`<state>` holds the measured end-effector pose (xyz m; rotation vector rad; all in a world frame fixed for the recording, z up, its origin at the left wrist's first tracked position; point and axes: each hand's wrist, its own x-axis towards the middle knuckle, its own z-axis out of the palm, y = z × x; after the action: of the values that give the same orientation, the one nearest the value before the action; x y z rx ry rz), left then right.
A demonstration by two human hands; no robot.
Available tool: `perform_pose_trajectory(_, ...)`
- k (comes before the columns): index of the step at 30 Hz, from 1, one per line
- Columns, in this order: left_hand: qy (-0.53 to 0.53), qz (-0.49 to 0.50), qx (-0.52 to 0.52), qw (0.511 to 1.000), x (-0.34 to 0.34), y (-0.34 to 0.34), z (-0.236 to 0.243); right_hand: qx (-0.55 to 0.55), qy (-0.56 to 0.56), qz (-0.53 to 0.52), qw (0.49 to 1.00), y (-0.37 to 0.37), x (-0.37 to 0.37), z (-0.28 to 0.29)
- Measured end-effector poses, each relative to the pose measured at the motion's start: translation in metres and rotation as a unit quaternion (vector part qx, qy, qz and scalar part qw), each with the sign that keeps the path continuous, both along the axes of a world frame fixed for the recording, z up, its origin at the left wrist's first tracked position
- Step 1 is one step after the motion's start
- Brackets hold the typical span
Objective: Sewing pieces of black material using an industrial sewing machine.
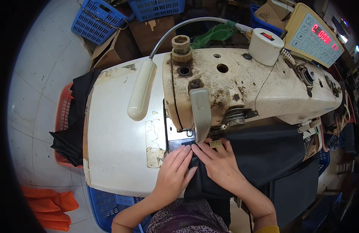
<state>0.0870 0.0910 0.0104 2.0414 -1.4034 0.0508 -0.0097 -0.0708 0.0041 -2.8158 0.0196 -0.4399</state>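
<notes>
A worn white sewing machine (214, 83) stands before me with black cloth (265, 151) under its head and to the right. My left hand (174, 167) rests by the needle area, fingers stretched forward onto the cloth's edge and thumb apart. Beside it, my right hand (223, 165) lies on the cloth with fingers extended, its index fingertip close to the left hand's fingertips. A small dark strip of cloth shows on the metal plate (179, 134) just ahead of the fingers. The machine's pale guard (201, 112) hides the needle and presser foot.
A white lamp (142, 91) on a bendable metal neck hangs over the white table (117, 155). A lit control panel (314, 35) sits at the far right. Black cloth fills a red basket (63, 112) on the left; orange cloth (51, 206) lies on the floor. Blue baskets (96, 23) stand behind.
</notes>
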Motion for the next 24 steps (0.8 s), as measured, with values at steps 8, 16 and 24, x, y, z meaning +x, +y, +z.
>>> perform_pose_trajectory(8, -0.055, -0.028, 0.042, 0.997, 0.017, -0.003, 0.001, -0.028, -0.015, -0.031, 0.999, 0.000, 0.004, 0.000)
perform_pose_trajectory(16, -0.064, -0.039, 0.039, 0.996, 0.034, -0.013, 0.002, -0.060, -0.048, -0.046, 0.996, -0.007, 0.018, -0.008)
perform_pose_trajectory(24, -0.045, -0.035, 0.026, 0.998, 0.040, -0.017, 0.001, -0.020, -0.095, -0.060, 0.994, -0.021, 0.012, -0.001)
